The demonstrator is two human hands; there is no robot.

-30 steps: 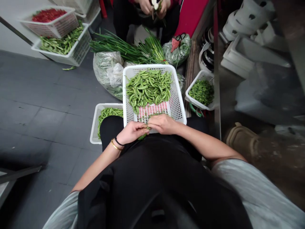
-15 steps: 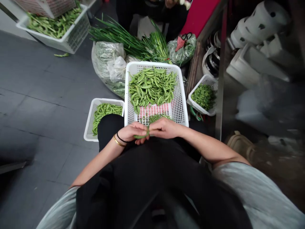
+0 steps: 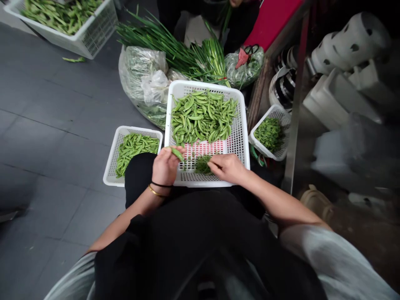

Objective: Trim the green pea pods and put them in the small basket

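My left hand (image 3: 164, 166) is closed on a green pea pod (image 3: 177, 153) at the near left corner of the big white basket (image 3: 239, 137) on my lap. A heap of pea pods (image 3: 202, 117) fills that basket's far half. My right hand (image 3: 227, 167) rests on the basket's near rim, fingers pinched on something I cannot make out, next to a small pile of green trimmings (image 3: 202, 163). A smaller white basket (image 3: 111, 162) with pea pods (image 3: 135, 145) sits on the floor to my left.
A small basket of green trimmings (image 3: 270, 133) stands at the right by a metal edge. Spring onions (image 3: 175, 54), plastic bags (image 3: 144, 83) and red-handled scissors (image 3: 246, 54) lie beyond. Another basket of pods (image 3: 62, 21) is at far left. Another person sits opposite.
My hands have come apart. The left hand has lifted the pod up to the left, and the right hand has moved over the trimmings pile in the basket. The view has tilted down.
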